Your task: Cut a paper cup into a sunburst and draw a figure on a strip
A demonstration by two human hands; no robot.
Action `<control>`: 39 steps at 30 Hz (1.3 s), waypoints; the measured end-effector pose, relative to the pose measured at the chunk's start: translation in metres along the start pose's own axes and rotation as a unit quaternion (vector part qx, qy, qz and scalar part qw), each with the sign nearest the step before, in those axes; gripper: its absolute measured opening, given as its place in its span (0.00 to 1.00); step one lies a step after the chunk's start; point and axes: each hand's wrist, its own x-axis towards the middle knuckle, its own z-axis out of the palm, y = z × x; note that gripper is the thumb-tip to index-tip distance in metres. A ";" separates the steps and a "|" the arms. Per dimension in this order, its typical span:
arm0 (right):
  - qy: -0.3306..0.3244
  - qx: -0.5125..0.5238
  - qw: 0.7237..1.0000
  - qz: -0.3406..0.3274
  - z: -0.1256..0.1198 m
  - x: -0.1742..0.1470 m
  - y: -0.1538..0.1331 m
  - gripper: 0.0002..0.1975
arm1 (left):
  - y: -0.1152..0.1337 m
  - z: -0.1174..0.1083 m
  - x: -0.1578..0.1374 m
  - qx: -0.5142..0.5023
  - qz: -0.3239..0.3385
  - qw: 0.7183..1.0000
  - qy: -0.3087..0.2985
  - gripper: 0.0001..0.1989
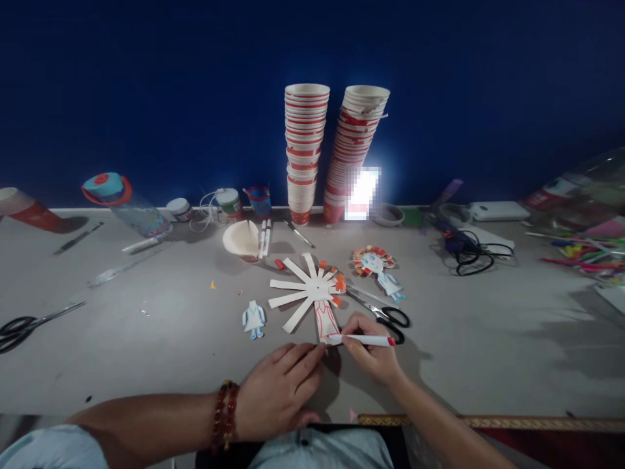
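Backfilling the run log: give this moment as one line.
right hand: holds marker, tip at red outline on cutout | left hand: palm down by cutout's lower end | near right hand: scissors

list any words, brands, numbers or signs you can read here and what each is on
No text can be read for certain.
Red-and-white label on the far-right bottle: too blurred.
Green-and-white jar and white-lidded jar: any print too small.
Cup stacks: red patches, no legible lettering.
Bright patch by the right stack: pixelated, nothing legible.
Marker in the right hand: no legible print.
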 end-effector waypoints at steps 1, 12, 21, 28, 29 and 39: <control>0.003 0.002 1.000 -0.004 0.000 0.000 0.000 0.07 | -0.001 0.001 0.001 -0.003 -0.002 1.000 0.002 0.32; -0.025 -0.048 0.999 -0.007 0.004 -0.001 -0.001 0.06 | -0.001 0.003 0.007 0.009 0.012 1.000 0.009 0.37; -0.025 -0.042 0.999 -0.018 0.003 -0.001 0.001 0.07 | 0.000 0.007 0.006 -0.011 0.008 1.000 0.019 0.39; 0.004 -0.033 0.999 -0.031 -0.005 -0.008 0.001 0.06 | -0.001 0.007 0.010 -0.096 -0.065 0.992 0.052 0.29; 0.018 -0.053 0.998 -0.037 -0.007 -0.010 -0.001 0.07 | -0.002 0.005 0.011 -0.111 -0.081 0.989 0.054 0.25; 0.007 -0.225 0.973 -0.049 -0.001 -0.037 -0.011 0.11 | 0.001 -0.008 0.012 -0.214 -0.152 0.962 0.075 0.14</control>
